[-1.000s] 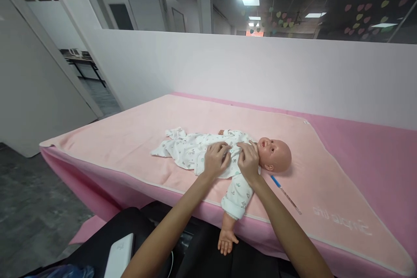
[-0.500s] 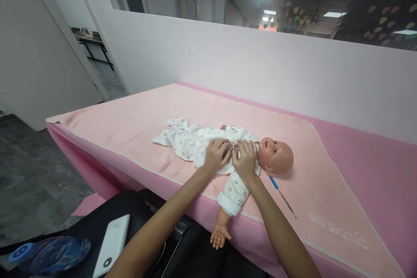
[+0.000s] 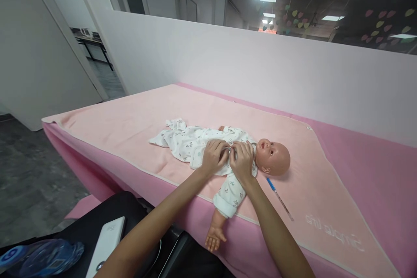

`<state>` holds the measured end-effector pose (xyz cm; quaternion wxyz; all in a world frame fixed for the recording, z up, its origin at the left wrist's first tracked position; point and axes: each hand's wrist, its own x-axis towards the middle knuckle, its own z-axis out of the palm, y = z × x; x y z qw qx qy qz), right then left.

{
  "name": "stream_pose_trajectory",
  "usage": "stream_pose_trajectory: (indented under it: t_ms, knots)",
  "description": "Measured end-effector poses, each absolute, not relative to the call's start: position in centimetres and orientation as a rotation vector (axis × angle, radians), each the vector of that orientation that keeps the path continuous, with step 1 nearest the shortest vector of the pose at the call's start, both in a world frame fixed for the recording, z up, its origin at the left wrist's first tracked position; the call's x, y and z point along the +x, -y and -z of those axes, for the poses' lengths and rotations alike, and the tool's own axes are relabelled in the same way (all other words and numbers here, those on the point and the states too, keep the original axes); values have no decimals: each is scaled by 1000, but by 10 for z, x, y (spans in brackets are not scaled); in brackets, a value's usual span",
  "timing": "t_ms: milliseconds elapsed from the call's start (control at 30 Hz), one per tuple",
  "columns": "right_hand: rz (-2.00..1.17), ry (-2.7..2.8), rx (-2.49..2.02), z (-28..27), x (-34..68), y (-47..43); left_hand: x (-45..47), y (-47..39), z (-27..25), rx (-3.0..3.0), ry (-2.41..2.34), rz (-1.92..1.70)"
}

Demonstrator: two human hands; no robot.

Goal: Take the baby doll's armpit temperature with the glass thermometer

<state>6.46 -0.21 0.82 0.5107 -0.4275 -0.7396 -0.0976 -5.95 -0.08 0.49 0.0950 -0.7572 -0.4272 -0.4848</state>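
A baby doll (image 3: pixel 276 157) lies on its back, head to the right, dressed in a white patterned outfit (image 3: pixel 180 142). Over the doll's chest, my left hand (image 3: pixel 215 155) and my right hand (image 3: pixel 241 160) meet with fingertips almost touching. Both are closed in a pinch on the front of the outfit. The exact bit of cloth or fastener between the fingers is too small to make out. The doll's near arm, its sleeve cuff folded back, passes below my right wrist and its hand (image 3: pixel 215 238) hangs past the table edge.
A blue-capped pen (image 3: pixel 280 199) lies on the pink blanket (image 3: pixel 124 126) right of my right forearm. At lower left, a white power bank (image 3: pixel 107 243) and a plastic water bottle (image 3: pixel 44 257) rest on a black seat (image 3: pixel 94 217). A white wall (image 3: pixel 244 69) stands behind the table.
The whole view has shifted slightly, so the doll and hands appear a little further left. Both hands keep their pinch at the chest of the outfit.
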Motion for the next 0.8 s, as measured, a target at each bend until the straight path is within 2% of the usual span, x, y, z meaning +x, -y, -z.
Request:
stream_pose_trajectory:
  t_ms: [800]
  knots:
    - [254,1816,-1031,-6,65,1,-59,-3,-2,-2253,1373,1534]
